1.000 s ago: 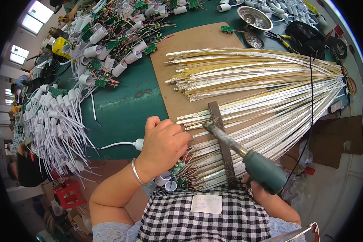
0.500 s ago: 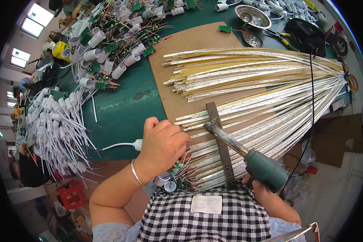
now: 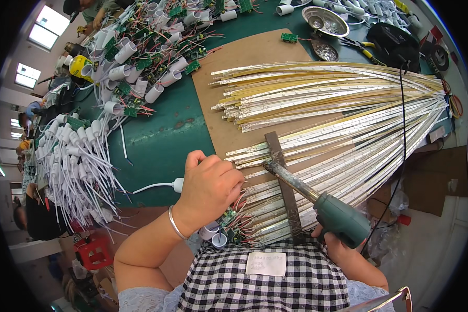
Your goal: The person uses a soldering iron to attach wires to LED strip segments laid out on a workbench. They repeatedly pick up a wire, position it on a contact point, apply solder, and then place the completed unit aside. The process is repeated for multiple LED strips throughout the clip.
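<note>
My right hand [image 3: 339, 248] is wrapped round the green handle of a soldering iron [image 3: 342, 214]. Its tip is over a dark flat bar [image 3: 285, 182], close to the ends of the LED strips [image 3: 317, 139]. My left hand [image 3: 211, 182] is closed in a pinch at the left ends of those strips; what its fingers hold is hidden behind the hand. A white cylinder with a cord [image 3: 177, 185] shows just left of this hand. Below it, small green circuit boards [image 3: 229, 218] with red wires and white tubes [image 3: 219, 239] lie against my checkered apron.
A brown board [image 3: 255, 52] lies under the strips on the green table [image 3: 161, 140]. White tubes with circuit boards [image 3: 125, 52] are heaped at the far left, white corded pieces [image 3: 73, 161] nearer. A metal bowl [image 3: 325, 22] and pliers [image 3: 366, 49] lie far right. A black cord [image 3: 403, 119] hangs across the strips.
</note>
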A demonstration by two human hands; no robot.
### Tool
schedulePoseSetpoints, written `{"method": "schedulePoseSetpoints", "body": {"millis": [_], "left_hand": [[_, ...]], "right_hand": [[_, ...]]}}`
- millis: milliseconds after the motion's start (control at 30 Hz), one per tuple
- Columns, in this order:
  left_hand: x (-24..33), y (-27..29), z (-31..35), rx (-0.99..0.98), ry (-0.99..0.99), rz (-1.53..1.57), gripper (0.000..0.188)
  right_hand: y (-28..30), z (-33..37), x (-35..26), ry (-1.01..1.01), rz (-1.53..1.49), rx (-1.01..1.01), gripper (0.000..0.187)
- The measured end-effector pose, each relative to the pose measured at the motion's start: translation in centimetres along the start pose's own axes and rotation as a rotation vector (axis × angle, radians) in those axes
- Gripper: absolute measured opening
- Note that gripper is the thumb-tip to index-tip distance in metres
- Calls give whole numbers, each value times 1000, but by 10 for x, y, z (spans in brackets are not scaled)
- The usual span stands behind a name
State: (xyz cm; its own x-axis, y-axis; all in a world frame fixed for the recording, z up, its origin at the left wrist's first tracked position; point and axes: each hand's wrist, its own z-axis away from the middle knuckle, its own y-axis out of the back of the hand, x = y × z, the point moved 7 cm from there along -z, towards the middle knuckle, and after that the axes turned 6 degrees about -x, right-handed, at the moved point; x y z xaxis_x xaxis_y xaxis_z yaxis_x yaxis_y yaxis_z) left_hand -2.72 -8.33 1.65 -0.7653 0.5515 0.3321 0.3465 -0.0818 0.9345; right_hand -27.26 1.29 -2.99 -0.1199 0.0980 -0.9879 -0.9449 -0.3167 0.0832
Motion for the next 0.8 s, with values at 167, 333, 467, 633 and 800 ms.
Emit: {"method": "schedulePoseSetpoints", "body": {"millis": [167,333,467,633,800], "left_hand": [[2,2,-1,15,-18,-11,12],[-1,-2,-3,-1,4,45,10],[-10,-9,-3,-59,101,144,8],[-9,-10,-3,-44,69,92,9],[4,-11,-4,-34,-53,-53,14]], "right_hand": [[1,-1,-1,13,17,0,56],[1,0,1,46,41,-29,53],[0,-5,-4,50,91,-34,48],[-1,-5,-5,-143,32,1,26],[-1,1,3,-85,220,-19,29]]}}
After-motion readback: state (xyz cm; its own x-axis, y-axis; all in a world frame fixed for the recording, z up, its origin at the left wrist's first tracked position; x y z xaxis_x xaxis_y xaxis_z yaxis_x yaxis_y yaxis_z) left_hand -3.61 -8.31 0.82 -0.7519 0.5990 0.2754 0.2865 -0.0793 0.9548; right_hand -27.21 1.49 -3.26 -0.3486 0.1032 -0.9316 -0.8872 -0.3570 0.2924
